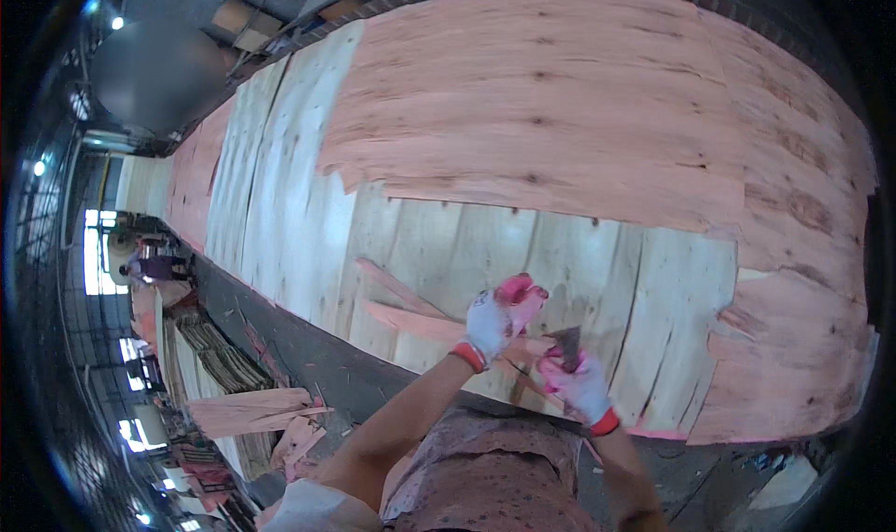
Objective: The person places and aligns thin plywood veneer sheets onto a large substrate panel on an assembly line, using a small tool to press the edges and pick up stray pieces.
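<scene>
Right hand [579,383] grasps a dark blade [567,345]; left hand [504,317] — its grip I cannot tell. Beyond them, pink veneer [560,93] seems laid; beneath, pale wood [569,261] is uncovered.

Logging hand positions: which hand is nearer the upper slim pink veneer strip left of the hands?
Left. The left hand is just right of the upper pink veneer strip; the right hand is farther right and lower in view.
</scene>
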A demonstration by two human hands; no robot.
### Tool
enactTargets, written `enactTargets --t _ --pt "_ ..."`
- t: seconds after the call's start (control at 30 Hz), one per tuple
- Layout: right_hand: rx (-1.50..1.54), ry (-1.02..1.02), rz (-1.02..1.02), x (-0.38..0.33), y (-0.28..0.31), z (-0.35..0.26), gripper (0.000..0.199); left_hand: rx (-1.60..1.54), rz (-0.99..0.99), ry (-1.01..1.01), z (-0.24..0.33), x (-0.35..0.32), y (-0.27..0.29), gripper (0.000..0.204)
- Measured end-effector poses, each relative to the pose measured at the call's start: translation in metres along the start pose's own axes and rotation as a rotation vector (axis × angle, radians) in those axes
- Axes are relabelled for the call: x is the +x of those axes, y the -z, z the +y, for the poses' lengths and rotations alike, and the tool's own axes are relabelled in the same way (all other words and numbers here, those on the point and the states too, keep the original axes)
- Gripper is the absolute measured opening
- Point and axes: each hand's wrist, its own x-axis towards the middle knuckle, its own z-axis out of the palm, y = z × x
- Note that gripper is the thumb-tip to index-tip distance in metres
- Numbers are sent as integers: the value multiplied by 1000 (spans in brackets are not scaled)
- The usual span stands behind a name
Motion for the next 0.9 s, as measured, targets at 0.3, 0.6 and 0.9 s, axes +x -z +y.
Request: enactTargets --t 0.3,0.6,0.9 --pt "-280 271 531 92 -66 53 39 -653 479 10 -137 27 293 34" --pt "-371 96 1000 105 -130 36 39 -509 497 -181 -223 260 468 54" --pt "-387 -43 762 164 -299 41 31 155 393 -52 -237 280 555 51"
